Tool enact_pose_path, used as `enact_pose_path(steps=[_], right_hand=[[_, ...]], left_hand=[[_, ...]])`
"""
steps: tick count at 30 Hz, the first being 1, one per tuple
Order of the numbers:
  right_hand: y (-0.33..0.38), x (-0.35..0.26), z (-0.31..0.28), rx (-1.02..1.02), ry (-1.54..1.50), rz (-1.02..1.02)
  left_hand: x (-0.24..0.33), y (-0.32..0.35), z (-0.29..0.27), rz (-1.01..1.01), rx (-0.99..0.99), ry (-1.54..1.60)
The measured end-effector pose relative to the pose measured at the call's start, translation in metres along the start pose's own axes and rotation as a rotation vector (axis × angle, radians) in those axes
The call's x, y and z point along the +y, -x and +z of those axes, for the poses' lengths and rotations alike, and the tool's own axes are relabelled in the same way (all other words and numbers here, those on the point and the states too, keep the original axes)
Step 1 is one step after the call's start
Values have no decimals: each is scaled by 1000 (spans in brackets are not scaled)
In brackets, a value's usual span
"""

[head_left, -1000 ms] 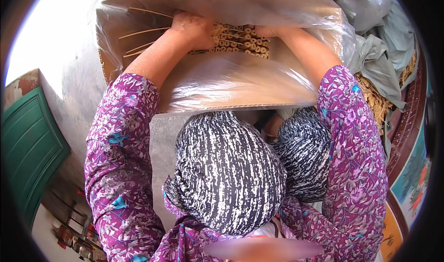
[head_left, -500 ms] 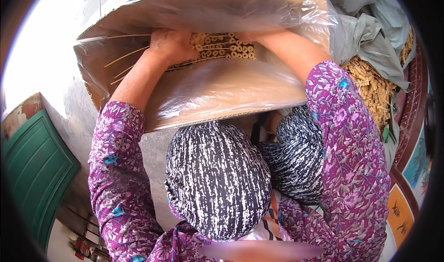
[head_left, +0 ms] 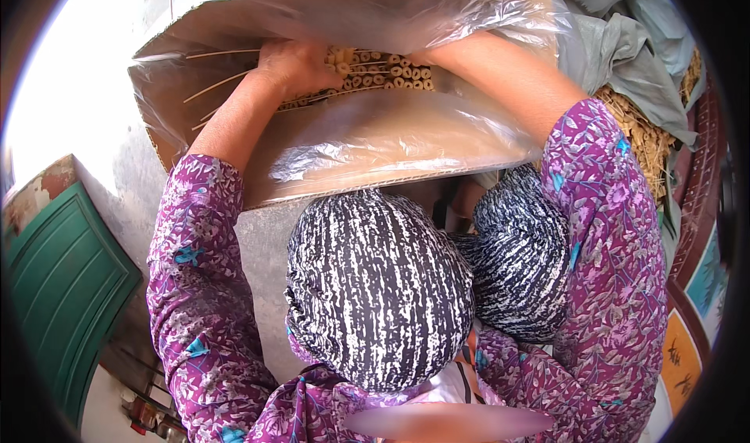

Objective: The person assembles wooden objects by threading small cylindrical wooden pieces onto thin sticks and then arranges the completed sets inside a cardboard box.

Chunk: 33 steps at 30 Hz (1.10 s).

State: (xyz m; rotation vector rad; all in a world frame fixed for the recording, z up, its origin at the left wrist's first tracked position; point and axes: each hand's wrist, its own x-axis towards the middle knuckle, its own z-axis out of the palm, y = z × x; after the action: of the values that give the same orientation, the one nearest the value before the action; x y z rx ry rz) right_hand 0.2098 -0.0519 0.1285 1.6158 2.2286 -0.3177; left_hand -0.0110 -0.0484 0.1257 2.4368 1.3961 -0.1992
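Pale yellow hollow rolls [head_left: 402, 74] lie stacked inside a cardboard box [head_left: 234, 150], their round ends showing as rings. Thin pale sticks [head_left: 223, 87] lie between the rolls and reach toward the box's left side. My left hand [head_left: 301, 64] is inside the box, its fingers curled against the rolls at the left end of the stack. Its fingertips are partly hidden. My right hand [head_left: 428, 55] reaches in at the stack's right end, beside the rolls, and its fingers are out of sight. Clear plastic sheeting [head_left: 351, 134] lines the box and drapes over its rims.
My patterned knees [head_left: 379, 287] are close below the box. Grey plastic bags [head_left: 625, 72] and a heap of dry yellowish-brown sticks [head_left: 637, 126] lie on the right. A green panelled board [head_left: 66, 279] stands at the left, by a pale wall.
My right forearm and sleeve have swung outward to the right. My left hand has shifted slightly right along the rolls. My knees appear farther right in the picture.
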Motion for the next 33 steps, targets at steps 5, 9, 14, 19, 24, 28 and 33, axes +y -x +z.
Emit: enact_pose_path(steps=[5,9,14,19,24,28,33], right_hand=[[29,10,-18,-1,42,-112],[91,0,-61,351,317,-177],[125,10,-100,950,156,-284],[128,6,-81,1039,213,-286],[129,-11,-85,1075,98,-323],[130,-19,-87,1100,123,-322],[143,-25,-88,1039,68,-284]], left_hand=[[3,-3,4,77,40,18],[2,6,11,149,47,147],[16,0,19,204,254,125],[31,-2,16,234,524,-92],[27,-5,5,487,788,-528],[22,-4,0,514,794,-653],[24,-3,-7,509,846,-847]])
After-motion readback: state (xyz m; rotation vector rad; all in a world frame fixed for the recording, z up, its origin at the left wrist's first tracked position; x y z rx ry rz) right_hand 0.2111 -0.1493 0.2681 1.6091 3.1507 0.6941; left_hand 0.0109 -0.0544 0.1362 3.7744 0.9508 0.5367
